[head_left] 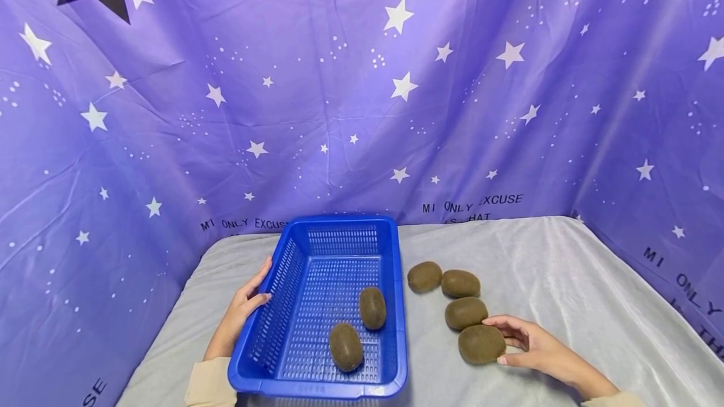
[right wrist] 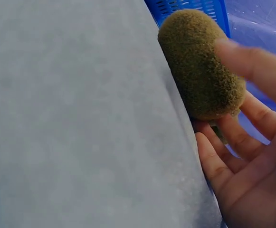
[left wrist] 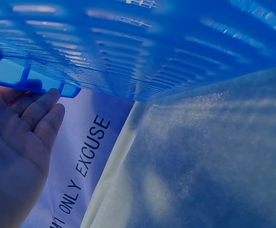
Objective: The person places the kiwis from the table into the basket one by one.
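A blue plastic basket (head_left: 403, 331) with slotted walls stands on the grey cloth, with two brown kiwis (head_left: 372, 308) (head_left: 346, 347) lying apart in it. At its left rim is my left hand (head_left: 240, 313), thumb over the edge; in the left wrist view the fingers (left wrist: 45, 109) bend up beneath the rim. My right hand (head_left: 528, 347) has thumb and fingers around the right end of the nearest kiwi (head_left: 481, 344), which appears to rest on the cloth. In the right wrist view the thumb lies across this fuzzy kiwi (right wrist: 199, 66), fingers on its other side.
Several more kiwis lie in a loose row right of the basket: one at the far left (head_left: 425, 277), one beside it (head_left: 460, 283), another (head_left: 466, 313) touching the gripped one. Grey cloth (head_left: 565, 281) covers the table. Purple star-printed curtains (head_left: 339, 80) enclose the back and sides.
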`<move>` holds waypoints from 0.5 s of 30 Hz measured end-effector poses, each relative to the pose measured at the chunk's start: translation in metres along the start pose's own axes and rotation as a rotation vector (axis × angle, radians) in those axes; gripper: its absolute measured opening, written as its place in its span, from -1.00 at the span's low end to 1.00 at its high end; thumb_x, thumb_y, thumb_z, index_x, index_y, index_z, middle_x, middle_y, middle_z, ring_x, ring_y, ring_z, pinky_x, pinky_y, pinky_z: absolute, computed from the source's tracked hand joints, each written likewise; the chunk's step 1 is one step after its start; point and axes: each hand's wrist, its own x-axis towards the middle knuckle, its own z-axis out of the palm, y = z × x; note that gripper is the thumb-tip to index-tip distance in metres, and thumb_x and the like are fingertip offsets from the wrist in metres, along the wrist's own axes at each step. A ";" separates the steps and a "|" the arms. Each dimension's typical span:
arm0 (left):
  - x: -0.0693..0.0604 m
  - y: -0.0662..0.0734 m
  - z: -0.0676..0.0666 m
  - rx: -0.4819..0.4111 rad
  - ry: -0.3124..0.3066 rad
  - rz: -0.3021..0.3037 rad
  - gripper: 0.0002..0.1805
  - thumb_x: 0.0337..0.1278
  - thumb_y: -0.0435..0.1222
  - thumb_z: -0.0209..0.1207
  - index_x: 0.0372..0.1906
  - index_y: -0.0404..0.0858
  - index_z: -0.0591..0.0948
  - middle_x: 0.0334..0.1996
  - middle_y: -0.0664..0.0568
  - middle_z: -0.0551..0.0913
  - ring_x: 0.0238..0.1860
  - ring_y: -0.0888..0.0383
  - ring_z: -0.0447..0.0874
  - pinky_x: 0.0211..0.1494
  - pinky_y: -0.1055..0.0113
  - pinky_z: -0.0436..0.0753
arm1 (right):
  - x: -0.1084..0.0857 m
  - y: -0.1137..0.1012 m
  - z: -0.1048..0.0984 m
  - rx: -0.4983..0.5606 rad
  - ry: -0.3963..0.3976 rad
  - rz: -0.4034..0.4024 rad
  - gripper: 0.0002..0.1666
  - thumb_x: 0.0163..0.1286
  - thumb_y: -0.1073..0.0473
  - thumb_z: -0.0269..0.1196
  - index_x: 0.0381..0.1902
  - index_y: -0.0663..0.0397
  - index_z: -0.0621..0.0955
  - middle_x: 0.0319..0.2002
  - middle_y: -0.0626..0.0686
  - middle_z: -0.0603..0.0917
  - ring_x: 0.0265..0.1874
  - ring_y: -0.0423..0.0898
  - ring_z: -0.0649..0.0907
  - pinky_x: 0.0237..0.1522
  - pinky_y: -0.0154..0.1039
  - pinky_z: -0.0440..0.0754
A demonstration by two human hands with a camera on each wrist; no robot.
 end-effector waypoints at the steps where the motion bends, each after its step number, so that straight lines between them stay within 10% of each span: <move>1: 0.000 0.000 0.000 0.002 -0.003 0.005 -0.30 0.23 -0.50 -0.07 0.46 -0.33 0.01 0.49 -0.15 -0.19 0.35 0.53 0.00 0.22 0.65 0.17 | 0.001 0.000 0.000 0.001 0.001 0.001 -0.41 0.15 0.55 0.19 0.16 0.56 0.33 0.11 -0.04 0.54 0.05 -0.31 0.53 0.02 -0.45 0.47; 15: 0.000 -0.001 -0.002 0.009 -0.016 0.020 -0.30 0.24 -0.50 -0.07 0.46 -0.32 0.01 0.49 -0.14 -0.19 0.35 0.54 0.01 0.21 0.64 0.19 | 0.005 0.003 0.001 -0.027 -0.008 -0.009 -0.45 0.14 0.50 0.26 0.09 0.52 0.35 0.01 0.00 0.54 -0.06 -0.27 0.56 -0.07 -0.41 0.52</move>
